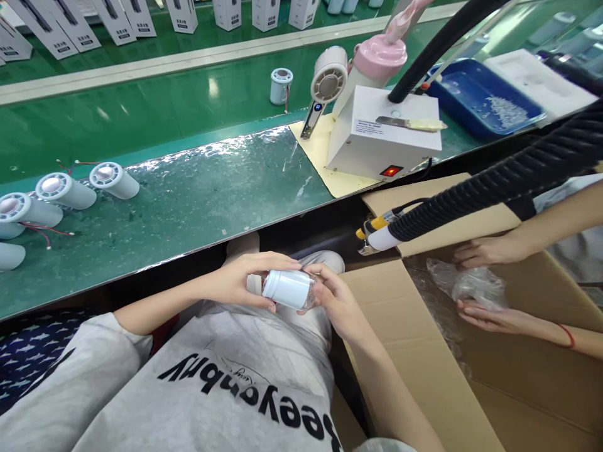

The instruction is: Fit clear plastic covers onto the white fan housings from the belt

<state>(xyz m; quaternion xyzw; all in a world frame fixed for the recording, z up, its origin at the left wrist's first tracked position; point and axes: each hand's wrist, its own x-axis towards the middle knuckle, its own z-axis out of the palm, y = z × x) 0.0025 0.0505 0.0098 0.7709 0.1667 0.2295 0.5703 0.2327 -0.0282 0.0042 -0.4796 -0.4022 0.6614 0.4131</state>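
Hands over lap: our left hand (245, 279) and right hand (336, 301) both clasp smooth white plastic cylinder (288, 289), lying sideways between them. Corrugated cardboard box (518, 376) beside us holds crinkled clear plastic bag (471, 285), touched by co-worker's hands (480, 251).

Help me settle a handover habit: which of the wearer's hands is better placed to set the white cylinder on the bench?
Probably left: the left hand grips the white cylinder on the bench side; the right hand only touches its far end, beside the cardboard box.
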